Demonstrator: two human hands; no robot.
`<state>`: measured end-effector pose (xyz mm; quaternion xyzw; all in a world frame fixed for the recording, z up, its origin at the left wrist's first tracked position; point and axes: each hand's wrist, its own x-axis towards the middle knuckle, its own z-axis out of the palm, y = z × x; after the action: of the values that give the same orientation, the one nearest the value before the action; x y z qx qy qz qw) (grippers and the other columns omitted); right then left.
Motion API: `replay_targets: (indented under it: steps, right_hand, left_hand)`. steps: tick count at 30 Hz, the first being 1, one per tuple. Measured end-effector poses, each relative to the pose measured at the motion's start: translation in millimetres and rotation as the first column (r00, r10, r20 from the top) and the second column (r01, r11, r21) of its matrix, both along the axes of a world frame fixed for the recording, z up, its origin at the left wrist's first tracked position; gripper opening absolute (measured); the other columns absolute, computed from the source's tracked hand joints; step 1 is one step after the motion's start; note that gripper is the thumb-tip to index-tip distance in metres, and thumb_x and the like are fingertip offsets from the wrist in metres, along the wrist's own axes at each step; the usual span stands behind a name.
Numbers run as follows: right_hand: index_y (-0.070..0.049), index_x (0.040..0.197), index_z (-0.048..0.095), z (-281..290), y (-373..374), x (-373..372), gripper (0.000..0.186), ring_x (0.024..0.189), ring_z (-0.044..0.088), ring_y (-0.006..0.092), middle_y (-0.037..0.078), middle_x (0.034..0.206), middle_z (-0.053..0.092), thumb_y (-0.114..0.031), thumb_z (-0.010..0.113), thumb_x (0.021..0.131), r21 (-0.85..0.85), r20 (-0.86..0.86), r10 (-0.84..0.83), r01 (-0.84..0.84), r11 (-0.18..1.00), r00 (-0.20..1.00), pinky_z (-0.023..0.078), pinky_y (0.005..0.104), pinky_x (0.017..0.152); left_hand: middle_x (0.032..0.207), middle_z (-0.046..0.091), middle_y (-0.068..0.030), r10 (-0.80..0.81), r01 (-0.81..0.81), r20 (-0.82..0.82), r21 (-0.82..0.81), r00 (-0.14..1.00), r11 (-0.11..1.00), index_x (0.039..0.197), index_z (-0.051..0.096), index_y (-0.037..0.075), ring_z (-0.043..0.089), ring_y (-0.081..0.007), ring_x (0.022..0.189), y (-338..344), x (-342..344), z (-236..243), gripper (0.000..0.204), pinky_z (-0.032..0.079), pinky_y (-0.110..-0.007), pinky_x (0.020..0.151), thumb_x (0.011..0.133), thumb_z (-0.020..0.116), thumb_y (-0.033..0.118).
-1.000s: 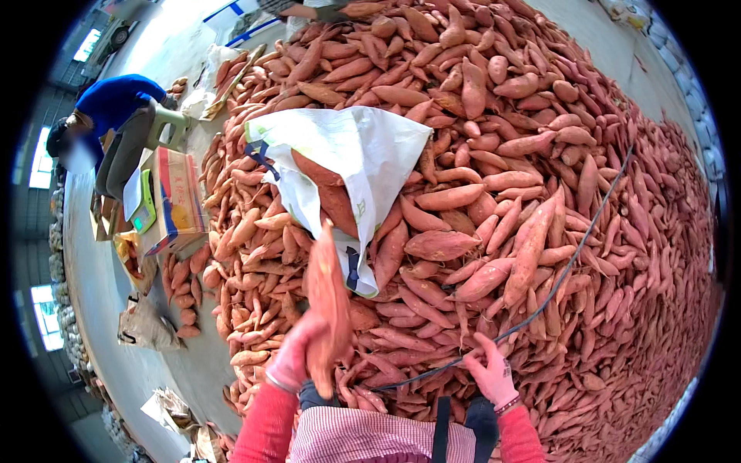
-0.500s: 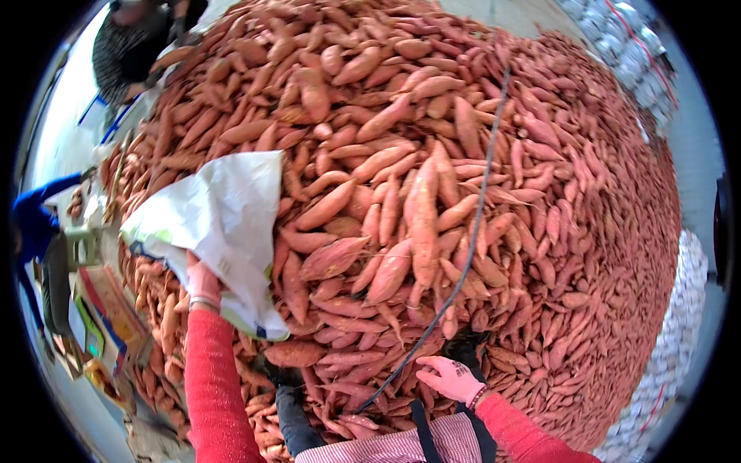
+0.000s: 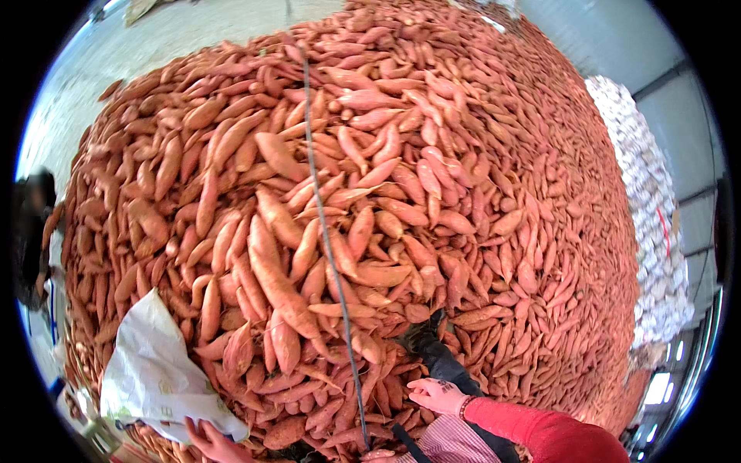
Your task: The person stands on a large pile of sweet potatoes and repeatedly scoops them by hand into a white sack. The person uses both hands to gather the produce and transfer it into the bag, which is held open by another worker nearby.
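My left hand [image 3: 207, 438] is at the bottom edge beside the white sack [image 3: 154, 374], fingers apart and nothing visible in them. The sack lies at the lower left on a large heap of reddish sweet potatoes [image 3: 282, 297]; its contents are hidden. My right hand [image 3: 434, 394], pink like the left with a dark print on its back and a beaded bracelet at the wrist, hovers over the potatoes at lower centre right, fingers loosely extended and empty. A dark cable [image 3: 332, 262] runs down across the heap. My dark-clad leg [image 3: 455, 366] is sunk among the potatoes.
A person in dark clothing [image 3: 32, 231] is at the far left rim beside the heap. Concrete floor [image 3: 154, 42] borders the heap at upper left. Stacked white sacks [image 3: 648, 224] stand along the right, before a grey wall [image 3: 625, 42] with beams.
The long sweet potato in my left hand went to the sack and is out of that hand now. The view has swung right, shifting the sack to lower left.
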<state>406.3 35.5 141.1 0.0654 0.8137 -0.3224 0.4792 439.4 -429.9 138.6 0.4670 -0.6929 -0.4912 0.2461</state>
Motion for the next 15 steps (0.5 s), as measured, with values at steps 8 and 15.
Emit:
replay_targets:
  steps: [8, 15]
  right_hand:
    - [-0.004, 0.13, 0.059, -10.6, 60.4, -2.6, 0.045, 0.097, 0.066, 0.0265, 0.014, 0.107, 0.067, -0.036, 0.06, 0.097, -0.077, -0.158, -0.412, 0.404, 0.911, 0.898, 0.052, 0.0356, 0.085]
    - [0.001, 0.126, 0.06, -64.0, 157.8, 16.9, 0.036, 0.081, 0.059, 0.0123, 0.006, 0.096, 0.065, -0.017, 0.066, 0.095, -0.253, -0.256, -0.743, 0.699, 0.669, 0.619, 0.051, 0.0264, 0.073]
  left_hand:
    - [0.137, 0.05, -0.0169, -0.791, 0.787, 0.035, 0.081, 0.611, 0.611, 0.134, 0.053, -0.002, 0.05, -0.0306, 0.125, 244.7, -139.3, 10.6, 0.05, 0.04, -0.042, 0.107, 0.086, 0.067, 0.001]
    - [0.133, 0.055, -0.0192, -0.909, 0.941, 0.331, -0.305, 0.252, 0.15, 0.13, 0.056, 0.0, 0.046, -0.0394, 0.13, 375.3, -259.2, -67.8, 0.059, 0.034, -0.052, 0.11, 0.081, 0.074, 0.027]
